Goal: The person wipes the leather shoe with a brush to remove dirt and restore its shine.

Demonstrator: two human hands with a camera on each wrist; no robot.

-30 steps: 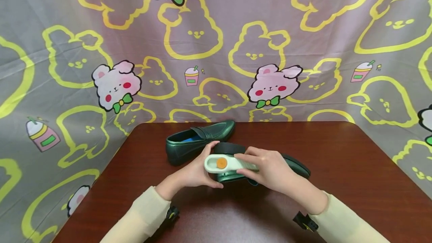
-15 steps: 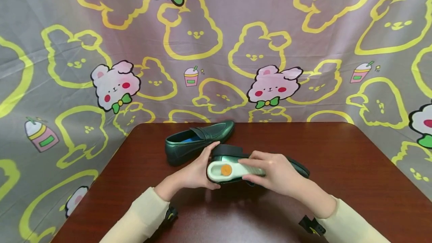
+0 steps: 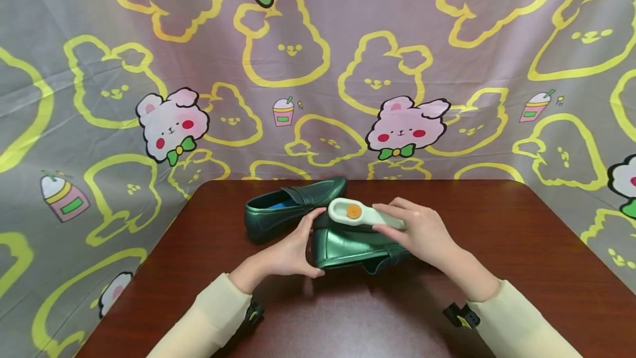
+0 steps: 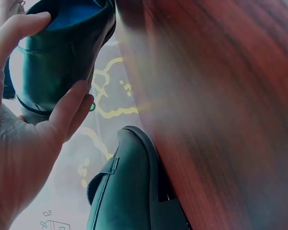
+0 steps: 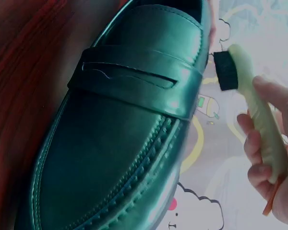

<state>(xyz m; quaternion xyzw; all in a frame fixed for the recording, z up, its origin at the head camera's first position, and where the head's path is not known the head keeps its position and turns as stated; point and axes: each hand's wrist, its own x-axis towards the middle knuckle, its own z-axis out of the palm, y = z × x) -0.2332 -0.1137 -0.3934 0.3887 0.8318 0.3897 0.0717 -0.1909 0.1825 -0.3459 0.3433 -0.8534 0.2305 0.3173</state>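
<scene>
A shiny dark green loafer (image 3: 348, 247) lies tipped on its side in the middle of the head view, heel toward my left hand (image 3: 290, 253). The thumb and fingers of that hand grip the heel end (image 4: 53, 72) in the left wrist view. My right hand (image 3: 419, 228) holds a pale green shoe brush (image 3: 365, 214) by its handle. An orange round button shows on the brush's head. Its black bristle pad (image 5: 225, 71) faces the loafer with a gap between them in the right wrist view. Part of the sole is hidden behind the brush.
Behind the left hand, the matching green loafer (image 3: 295, 206) stands upright with its blue insole showing. Both shoes are on a reddish-brown wooden table (image 3: 521, 253). A grey cartoon-print cloth (image 3: 318, 59) hangs at the table's back and sides.
The right hand has first brought the brush lower over the loafer's side, then raised it away toward the sole, uncovering the green side. The left hand keeps its grip on the heel.
</scene>
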